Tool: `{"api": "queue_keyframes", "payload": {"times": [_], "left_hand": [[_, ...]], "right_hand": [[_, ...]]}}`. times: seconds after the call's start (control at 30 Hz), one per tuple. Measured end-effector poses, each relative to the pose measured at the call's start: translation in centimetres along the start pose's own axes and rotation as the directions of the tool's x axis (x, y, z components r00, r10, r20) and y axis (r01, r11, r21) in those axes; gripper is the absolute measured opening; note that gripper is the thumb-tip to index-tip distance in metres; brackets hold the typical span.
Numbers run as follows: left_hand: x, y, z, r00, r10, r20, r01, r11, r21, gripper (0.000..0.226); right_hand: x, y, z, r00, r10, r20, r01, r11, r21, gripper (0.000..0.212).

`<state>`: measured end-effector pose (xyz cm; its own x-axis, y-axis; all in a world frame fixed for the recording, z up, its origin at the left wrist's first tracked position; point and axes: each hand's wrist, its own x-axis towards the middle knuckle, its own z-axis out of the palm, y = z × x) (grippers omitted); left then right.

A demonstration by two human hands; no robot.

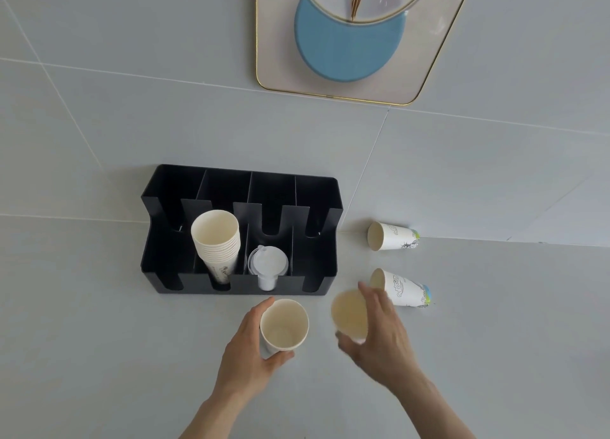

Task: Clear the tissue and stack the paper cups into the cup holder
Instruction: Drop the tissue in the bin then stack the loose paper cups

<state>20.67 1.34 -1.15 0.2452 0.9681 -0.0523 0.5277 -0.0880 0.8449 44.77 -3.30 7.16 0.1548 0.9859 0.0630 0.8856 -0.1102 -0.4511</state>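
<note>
Both hands have a cup each: my left hand (246,349), low and centre in the frame, is wrapped round an upright paper cup (284,326) just under its rim, thumb on the near side and fingers curling behind, while my right hand (379,333), just to the right of it, holds a second cup (350,313) tipped over so its mouth faces left; that one is a little blurred, so I can't tell how firmly the fingers close on it. Directly above the hands sits the black cup holder (323,240), backed against the wall, with a stack of nested cups (216,244) leaning in its second slot from the left and a pile of clear plastic lids (267,263) in the slot beside it. Two more printed cups lie on their sides to the right of the holder: one near the wall (392,237), the other (406,290) just behind my right hand. I see no tissue anywhere in view. These cups look very light and thin-walled, so I judge a hard squeeze would dent the side or oval the rim and make nesting awkward; the rolled rim is the stiffest part, and a light hold just below it seems the safest place. The loose ones on their sides could roll if nudged. My guess is the next step is to nest the two held cups, then drop them onto the stack.
</note>
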Motion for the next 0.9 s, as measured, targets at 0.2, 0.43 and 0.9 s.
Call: {"api": "queue_keyframes", "payload": {"times": [0.2,0.43,0.9], "left_hand": [[0.0,-0.1,0.0,1.000,-0.010,0.007,0.011,0.999,-0.033,0.094],[0.3,0.1,-0.1,1.000,-0.004,0.006,0.004,1.000,-0.029,0.091],[0.4,-0.1,0.0,1.000,-0.002,0.016,0.002,1.000,0.016,0.101]], "right_hand": [[2.3,-6.4,-3.9,0.972,-0.065,-0.226,0.164,0.875,0.455,0.081],[0.8,-6.7,1.7,0.980,-0.185,0.075,0.156,0.946,0.285,0.101],[1.0,-3.3,5.9,0.972,-0.125,0.197,0.102,0.987,0.125,0.087]]}}
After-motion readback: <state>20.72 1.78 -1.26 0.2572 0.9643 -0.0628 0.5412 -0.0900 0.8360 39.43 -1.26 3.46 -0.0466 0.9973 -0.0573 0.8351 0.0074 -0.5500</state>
